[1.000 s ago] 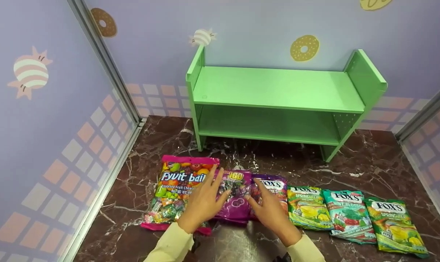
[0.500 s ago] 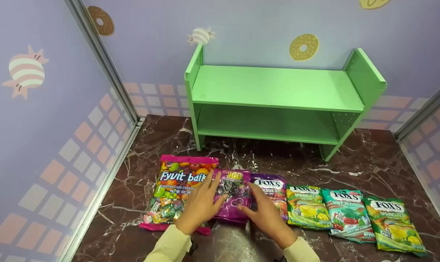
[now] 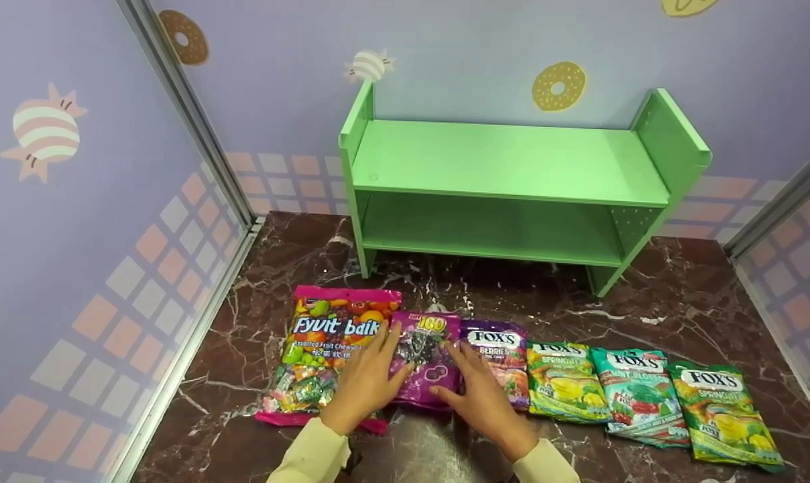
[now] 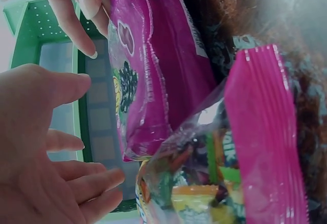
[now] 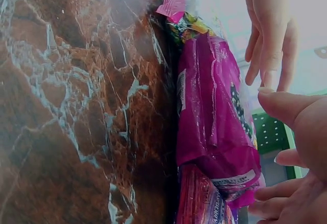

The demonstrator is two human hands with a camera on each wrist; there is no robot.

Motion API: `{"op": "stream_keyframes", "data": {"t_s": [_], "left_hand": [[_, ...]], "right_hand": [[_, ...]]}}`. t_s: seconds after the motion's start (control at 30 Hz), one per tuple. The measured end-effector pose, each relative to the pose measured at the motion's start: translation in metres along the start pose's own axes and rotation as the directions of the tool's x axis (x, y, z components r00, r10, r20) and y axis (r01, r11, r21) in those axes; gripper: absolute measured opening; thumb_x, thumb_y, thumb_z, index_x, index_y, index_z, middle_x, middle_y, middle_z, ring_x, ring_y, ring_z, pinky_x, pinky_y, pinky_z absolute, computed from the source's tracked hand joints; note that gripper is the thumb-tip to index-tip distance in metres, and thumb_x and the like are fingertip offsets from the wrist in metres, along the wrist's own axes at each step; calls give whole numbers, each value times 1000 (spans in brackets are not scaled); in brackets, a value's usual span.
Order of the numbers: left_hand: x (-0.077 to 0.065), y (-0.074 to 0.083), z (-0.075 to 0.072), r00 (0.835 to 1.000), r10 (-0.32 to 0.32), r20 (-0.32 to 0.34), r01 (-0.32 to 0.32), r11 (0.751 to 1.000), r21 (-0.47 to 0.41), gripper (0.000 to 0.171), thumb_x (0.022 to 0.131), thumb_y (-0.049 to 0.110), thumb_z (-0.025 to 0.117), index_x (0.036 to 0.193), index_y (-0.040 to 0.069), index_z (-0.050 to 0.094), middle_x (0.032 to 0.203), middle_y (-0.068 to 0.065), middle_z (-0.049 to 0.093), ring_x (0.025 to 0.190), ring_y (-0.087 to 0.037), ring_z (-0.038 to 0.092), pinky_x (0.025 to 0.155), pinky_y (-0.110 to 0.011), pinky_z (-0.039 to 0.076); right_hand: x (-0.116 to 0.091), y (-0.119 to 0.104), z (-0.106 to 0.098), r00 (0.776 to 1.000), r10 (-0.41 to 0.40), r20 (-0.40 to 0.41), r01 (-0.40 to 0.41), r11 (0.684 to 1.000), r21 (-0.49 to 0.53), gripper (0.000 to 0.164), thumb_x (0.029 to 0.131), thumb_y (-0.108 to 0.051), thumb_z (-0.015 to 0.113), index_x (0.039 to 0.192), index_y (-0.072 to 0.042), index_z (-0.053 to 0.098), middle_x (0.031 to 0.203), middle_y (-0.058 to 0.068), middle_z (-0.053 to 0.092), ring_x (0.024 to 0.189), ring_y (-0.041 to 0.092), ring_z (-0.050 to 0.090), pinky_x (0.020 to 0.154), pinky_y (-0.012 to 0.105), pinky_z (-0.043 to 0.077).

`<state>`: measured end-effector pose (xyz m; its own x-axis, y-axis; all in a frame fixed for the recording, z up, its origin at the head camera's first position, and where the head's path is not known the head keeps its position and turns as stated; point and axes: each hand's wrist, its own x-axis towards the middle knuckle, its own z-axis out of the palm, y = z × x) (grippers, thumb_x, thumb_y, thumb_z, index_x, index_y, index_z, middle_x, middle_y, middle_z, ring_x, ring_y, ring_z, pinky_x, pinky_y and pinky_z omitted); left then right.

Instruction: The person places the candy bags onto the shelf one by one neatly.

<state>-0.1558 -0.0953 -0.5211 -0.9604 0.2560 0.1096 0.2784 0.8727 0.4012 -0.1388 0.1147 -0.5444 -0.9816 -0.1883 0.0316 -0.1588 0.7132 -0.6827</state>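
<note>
A magenta candy bag [image 3: 426, 379] marked 100 lies flat on the dark marbled surface, between my two hands. My left hand [image 3: 363, 384], fingers extended, is over its left edge and overlaps the pink-edged Fyvit baik candy bag [image 3: 311, 365] beside it. At the magenta bag's right edge is my right hand [image 3: 482, 396], thumb and fingers spread, also overlapping the purple Fox's Berries bag [image 3: 502, 355]. In the left wrist view, the fingers [image 4: 97, 183] reach out loosely near the magenta bag's face. The right wrist view shows the right thumb [image 5: 286, 104] extended beyond it.
A row of Fox's bags continues to the right: a yellow-green one [image 3: 566, 386], a teal one [image 3: 640, 399] and another yellow-green one [image 3: 727, 416]. Behind them stands a green two-tier shelf [image 3: 512, 161]. Purple walls [image 3: 76, 235] enclose the sides and back.
My right hand has moved left from over the Fox's Berries bag to the magenta bag's right edge, uncovering the Fox's label. My left hand has barely shifted.
</note>
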Motion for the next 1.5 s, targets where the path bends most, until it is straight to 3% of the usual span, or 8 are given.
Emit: {"op": "stream_keyframes", "data": {"t_s": [0.17, 0.37, 0.6, 0.83, 1.17, 1.5], "left_hand": [[0, -2, 3, 1000, -9, 17, 10, 997, -71, 72, 93, 44, 59, 152, 11, 32, 155, -24, 31, 108, -51, 60, 94, -65, 46], [0, -4, 8, 999, -33, 35, 37, 991, -131, 72, 94, 42, 59, 152, 10, 31, 155, -25, 28, 118, -53, 53, 102, -68, 37], [1, -6, 12, 999, -36, 26, 40, 988, -147, 73, 93, 42, 60, 151, 7, 32, 154, -27, 29, 120, -52, 52, 105, -71, 31], [3, -7, 15, 997, -49, 56, 56, 988, -143, 79, 92, 41, 62, 153, 5, 26, 154, -28, 29, 112, -51, 57, 97, -61, 46], [3, -6, 17, 997, -51, 59, 58, 991, -121, 79, 92, 41, 62, 153, 7, 25, 153, -22, 35, 112, -49, 59, 97, -58, 48], [3, -3, 17, 996, -53, 72, 66, 979, -191, 78, 91, 45, 62, 150, 2, 33, 152, -26, 35, 127, -49, 48, 104, -63, 40]], "right_hand": [[0, -3, 4, 1000, 16, 19, -17, 998, 67, 78, 84, -42, 72, 150, -18, 37, 157, 26, 23, 136, 52, 34, 107, 64, 34], [0, -3, 10, 1000, 14, 10, -15, 992, 128, 76, 85, -36, 72, 149, -13, 38, 156, 32, 17, 135, 54, 32, 107, 63, 34], [2, 0, 15, 999, 41, 0, -41, 990, 133, 75, 86, -37, 72, 148, -11, 39, 156, 32, 18, 137, 53, 32, 109, 61, 34], [3, 2, 16, 997, 78, 17, -79, 988, 135, 82, 86, -36, 71, 152, -8, 30, 156, 31, 17, 139, 52, 29, 111, 62, 30], [4, 2, 18, 996, 86, 7, -87, 989, 122, 81, 86, -26, 73, 152, -9, 29, 155, 31, 20, 139, 50, 30, 112, 60, 29], [4, 2, 19, 998, 56, -14, -55, 993, 100, 79, 85, -24, 73, 151, -7, 32, 152, 32, 28, 139, 48, 32, 113, 59, 29]]}}
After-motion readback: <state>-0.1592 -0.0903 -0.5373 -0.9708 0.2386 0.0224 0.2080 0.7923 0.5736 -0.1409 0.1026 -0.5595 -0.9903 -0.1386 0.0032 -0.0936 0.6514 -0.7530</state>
